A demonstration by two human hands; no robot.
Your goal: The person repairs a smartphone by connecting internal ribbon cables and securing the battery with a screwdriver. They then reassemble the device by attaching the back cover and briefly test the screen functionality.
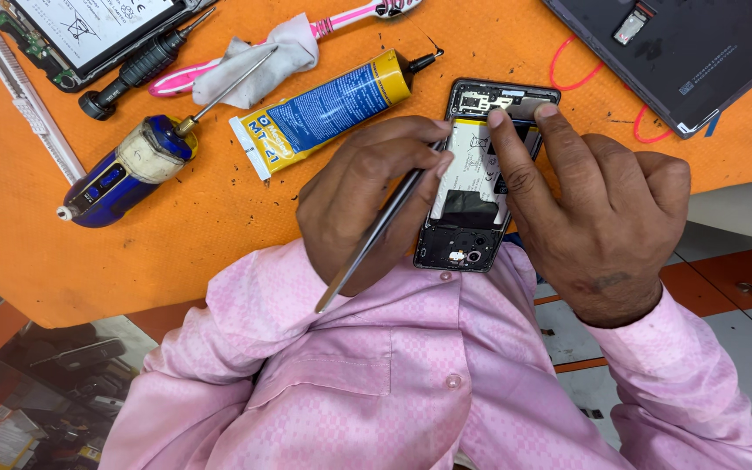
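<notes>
- We see an orange, felt-like surface (219,235), flecked with dark crumbs, carrying everything.
- At its far right corner lies a flat dark slab (698,52), smooth and rectangular, with red wire loops beside it.
- Our right hand (598,209) lies over the phone's right edge, fingers loosely spread, the index fingertip pressing down near its far end.
- Our left hand (363,196) is curled and pinches a thin tool, knuckles over the phone's left edge.
- The opened phone (472,187) lies between both hands at the near edge of the surface, just before the pink checked shirt (376,374). It is a black rounded rectangle with a white battery inside. Its long axis runs from us outward, leaning slightly right at the far end.
- A soft yellow-and-blue glue tube (332,109) lies to the left, its black nozzle pointing at the phone's far corner.
- A blue, rounded powered screwdriver (124,170) lies farther left.
- The slim grey metal tool (367,248) slants from near-left up to the battery.
</notes>
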